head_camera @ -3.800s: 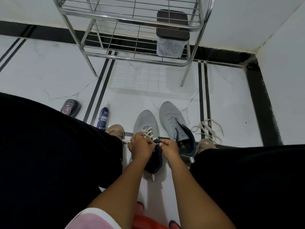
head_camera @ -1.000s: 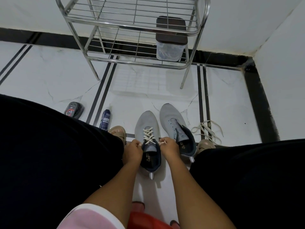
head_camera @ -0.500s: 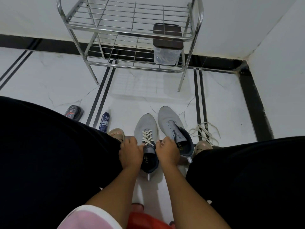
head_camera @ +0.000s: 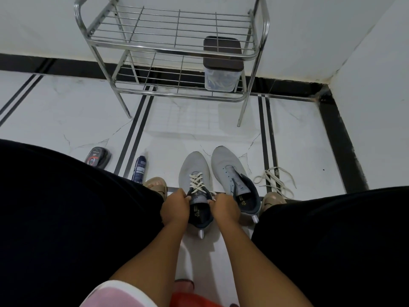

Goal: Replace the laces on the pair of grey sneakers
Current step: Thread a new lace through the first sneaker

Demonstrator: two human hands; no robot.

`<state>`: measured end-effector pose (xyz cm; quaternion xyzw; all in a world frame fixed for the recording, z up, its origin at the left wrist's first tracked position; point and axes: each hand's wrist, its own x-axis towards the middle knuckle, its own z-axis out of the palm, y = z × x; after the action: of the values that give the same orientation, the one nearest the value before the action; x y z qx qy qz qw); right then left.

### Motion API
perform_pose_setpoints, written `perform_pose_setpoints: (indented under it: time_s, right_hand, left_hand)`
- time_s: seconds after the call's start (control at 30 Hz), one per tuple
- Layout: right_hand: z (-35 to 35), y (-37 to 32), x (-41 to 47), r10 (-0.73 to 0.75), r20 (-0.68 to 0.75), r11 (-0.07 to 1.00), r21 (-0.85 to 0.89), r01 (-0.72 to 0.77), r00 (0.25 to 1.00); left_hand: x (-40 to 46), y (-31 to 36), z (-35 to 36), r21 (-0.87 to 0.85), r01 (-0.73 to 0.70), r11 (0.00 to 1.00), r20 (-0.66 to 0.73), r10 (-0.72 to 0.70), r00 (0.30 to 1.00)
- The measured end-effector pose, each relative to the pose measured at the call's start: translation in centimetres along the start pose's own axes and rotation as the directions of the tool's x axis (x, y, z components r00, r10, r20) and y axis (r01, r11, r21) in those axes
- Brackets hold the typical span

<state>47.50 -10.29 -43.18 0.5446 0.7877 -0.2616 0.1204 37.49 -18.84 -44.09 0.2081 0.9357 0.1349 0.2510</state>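
Two grey sneakers stand side by side on the white floor between my knees. The left sneaker carries a cream lace crossed up its eyelets. My left hand and my right hand sit at the two sides of its collar, fingers curled and pinching the lace ends near the top eyelets. The right sneaker has bare eyelets and no lace. A loose cream lace lies in a heap on the floor to its right.
A chrome wire shoe rack stands ahead against the wall, with a clear lidded box on its lower shelf. A blue spray can and a dark polish sponge lie at the left. My sandalled feet flank the sneakers.
Both hands moved from a knot-like position over the tongue out to the sides of the left sneaker's collar, then drew slightly nearer the top eyelets. The view tilted a little.
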Motion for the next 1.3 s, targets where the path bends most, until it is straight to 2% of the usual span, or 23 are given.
perform_pose_setpoints:
  time_s: [0.2, 0.27, 0.33, 0.37, 0.47, 0.53, 0.63, 0.77, 0.87, 0.97, 1.07, 1.2, 1.3]
  right_hand:
    - [0.6, -0.5, 0.9, -0.008, -0.064, 0.998, 0.06, 0.012, 0.998]
    - [0.9, -0.4, 0.8, 0.02, -0.074, 0.979, 0.206, -0.005, 0.997]
    - [0.9, -0.1, 0.7, 0.106, -0.078, 0.892, 0.449, -0.06, 0.991]
    - [1.1, 0.2, 0.8, 0.139, -0.077, 0.854, 0.513, -0.081, 0.987]
    - [1.6, 0.3, 1.6, 0.058, 0.011, 0.873, 0.484, -0.056, 0.998]
    - [1.8, 0.3, 1.9, 0.039, 0.026, 0.877, 0.479, -0.046, 0.999]
    - [1.8, 0.3, 2.5, 0.111, 0.032, 0.883, 0.455, -0.114, 0.993]
    - [2.0, 0.1, 2.6, 0.137, 0.053, 0.9, 0.41, -0.147, 0.989]
    - [1.5, -0.4, 2.0, 0.175, -0.003, 0.839, 0.523, -0.148, 0.984]
    - [-0.2, -1.8, 2.2, 0.219, -0.012, 0.774, 0.611, -0.166, 0.976]
    - [-2.4, -2.9, 2.3, 0.135, -0.053, 0.79, 0.608, -0.075, 0.989]
    - [-5.9, -4.2, 1.2, 0.004, -0.075, 0.723, 0.689, 0.049, 0.997]
    - [-8.0, -5.1, 0.5, -0.057, -0.111, 0.734, 0.669, 0.117, 0.992]
  left_hand:
    - [0.7, 0.2, 0.4, -0.068, -0.013, 0.998, -0.048, 0.01, 0.999]
    - [0.6, 0.2, 0.7, -0.139, 0.001, 0.99, -0.075, -0.012, 0.997]
    - [0.7, 0.1, 0.9, -0.219, 0.045, 0.975, -0.086, -0.065, 0.994]
    - [0.8, -0.1, 1.0, -0.23, 0.05, 0.972, -0.077, -0.07, 0.995]
    - [1.9, -0.7, 1.7, -0.211, 0.029, 0.977, -0.016, -0.033, 0.999]
    - [2.2, -0.7, 1.7, -0.264, 0.07, 0.962, -0.004, -0.073, 0.997]
    - [2.5, -0.6, 1.7, -0.3, 0.154, 0.941, 0.006, -0.16, 0.987]
    - [2.6, -0.4, 1.9, -0.233, 0.17, 0.957, 0.019, -0.17, 0.985]
    - [2.5, -0.1, 1.4, -0.162, 0.179, 0.97, 0.015, -0.179, 0.984]
    - [2.8, 0.6, 0.4, -0.205, 0.205, 0.957, 0.03, -0.203, 0.979]
    - [3.0, 1.5, -1.3, -0.269, 0.164, 0.949, 0.051, -0.156, 0.986]
    - [2.9, 3.4, -5.4, -0.372, 0.046, 0.927, 0.002, -0.049, 0.999]
    - [2.2, 4.7, -8.6, -0.417, -0.052, 0.907, -0.034, 0.041, 0.999]
